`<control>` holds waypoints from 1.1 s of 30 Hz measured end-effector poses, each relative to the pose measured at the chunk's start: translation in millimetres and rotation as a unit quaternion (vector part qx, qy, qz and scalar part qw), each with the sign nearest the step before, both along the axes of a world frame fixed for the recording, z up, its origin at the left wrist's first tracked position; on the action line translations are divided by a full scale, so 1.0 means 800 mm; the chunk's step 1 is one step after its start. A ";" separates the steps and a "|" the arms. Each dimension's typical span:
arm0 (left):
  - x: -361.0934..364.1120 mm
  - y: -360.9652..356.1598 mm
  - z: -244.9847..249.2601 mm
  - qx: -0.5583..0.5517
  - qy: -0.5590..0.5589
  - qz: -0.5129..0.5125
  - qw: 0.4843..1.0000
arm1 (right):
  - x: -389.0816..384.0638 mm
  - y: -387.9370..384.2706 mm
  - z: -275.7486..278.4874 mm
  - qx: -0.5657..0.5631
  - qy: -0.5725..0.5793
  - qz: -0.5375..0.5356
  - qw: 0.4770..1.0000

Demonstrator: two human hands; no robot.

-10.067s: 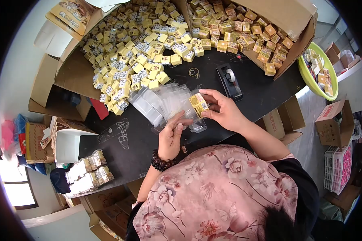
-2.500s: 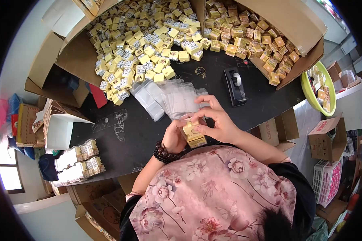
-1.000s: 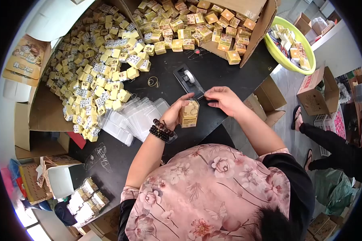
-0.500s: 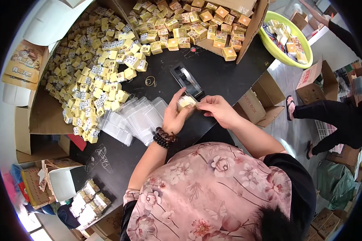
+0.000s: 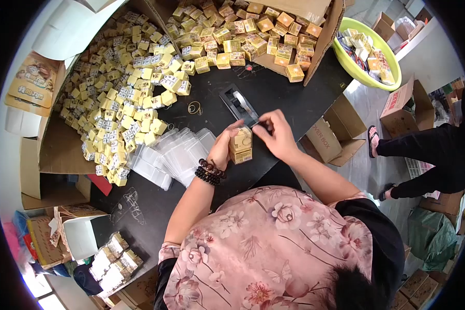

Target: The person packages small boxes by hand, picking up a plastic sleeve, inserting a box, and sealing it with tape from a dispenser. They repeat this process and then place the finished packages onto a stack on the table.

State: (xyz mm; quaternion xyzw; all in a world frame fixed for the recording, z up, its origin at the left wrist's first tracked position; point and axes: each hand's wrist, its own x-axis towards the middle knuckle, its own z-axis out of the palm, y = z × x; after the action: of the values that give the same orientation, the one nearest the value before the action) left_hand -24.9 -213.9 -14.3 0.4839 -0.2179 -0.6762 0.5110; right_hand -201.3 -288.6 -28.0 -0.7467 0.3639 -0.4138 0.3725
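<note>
My left hand (image 5: pixel 223 150) is wrapped round the side of a small yellow box pack (image 5: pixel 241 145), which rests on the black table. My right hand (image 5: pixel 275 130) is closed in a pinch at the near end of the black tape dispenser (image 5: pixel 239 105); what lies between its fingertips is too small to make out. Beside my left wrist, clear plastic sleeves (image 5: pixel 179 152) lie fanned out on the table. A large heap of small yellow boxes (image 5: pixel 116 103) spreads at the left.
An open cardboard box (image 5: pixel 323 49) holds orange and yellow packs. A green basin (image 5: pixel 341 39) stands at the table's right corner. Open cartons (image 5: pixel 328 135) stand on the floor, and a person's legs (image 5: pixel 418 150) show at the right.
My right hand has moved up to the tape dispenser. The pack by my left hand now stands lower and shows more of its sides. The other person's arm has left the view.
</note>
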 end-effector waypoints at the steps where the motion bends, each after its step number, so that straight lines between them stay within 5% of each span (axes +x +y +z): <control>1: 0.003 -0.004 -0.006 0.001 -0.005 -0.019 1.000 | 0.004 -0.014 0.007 0.077 0.032 -0.040 0.996; 3: 0.006 -0.010 -0.012 -0.006 -0.002 -0.032 0.999 | 0.003 -0.054 -0.020 0.142 0.073 0.068 0.985; 4: 0.008 -0.012 -0.011 -0.002 0.007 -0.044 0.999 | 0.005 -0.064 -0.009 0.358 -0.013 0.118 0.926; 5: 0.010 -0.014 -0.010 0.003 0.016 -0.055 0.998 | 0.005 -0.069 -0.010 0.358 -0.013 0.118 0.926; 7: 0.008 -0.013 -0.008 0.005 0.013 -0.048 0.999 | 0.001 -0.076 -0.009 0.522 -0.101 0.151 0.833; 14: 0.006 -0.014 -0.013 0.011 0.043 -0.026 0.999 | -0.021 -0.030 -0.029 0.501 -0.033 0.074 0.862; 18: 0.006 -0.009 -0.008 0.002 0.090 -0.013 0.996 | -0.022 -0.026 -0.038 0.481 -0.050 0.095 0.870; 21: 0.006 0.008 0.008 0.021 0.149 0.100 0.984 | -0.025 0.006 0.002 0.500 -0.154 0.161 0.837; 30: 0.009 0.062 0.041 -0.030 0.241 0.129 0.962 | 0.014 0.050 0.039 0.501 -0.058 0.190 0.842; 33: 0.014 0.084 0.026 -0.084 0.274 0.147 0.947 | 0.029 0.068 0.043 0.389 -0.036 0.202 0.898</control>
State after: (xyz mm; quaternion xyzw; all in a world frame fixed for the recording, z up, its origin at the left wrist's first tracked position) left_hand -13.7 -146.6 6.5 0.2622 -0.0515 -0.6792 0.6836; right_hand -177.8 -234.3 6.6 -0.5843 0.3237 -0.1819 0.7216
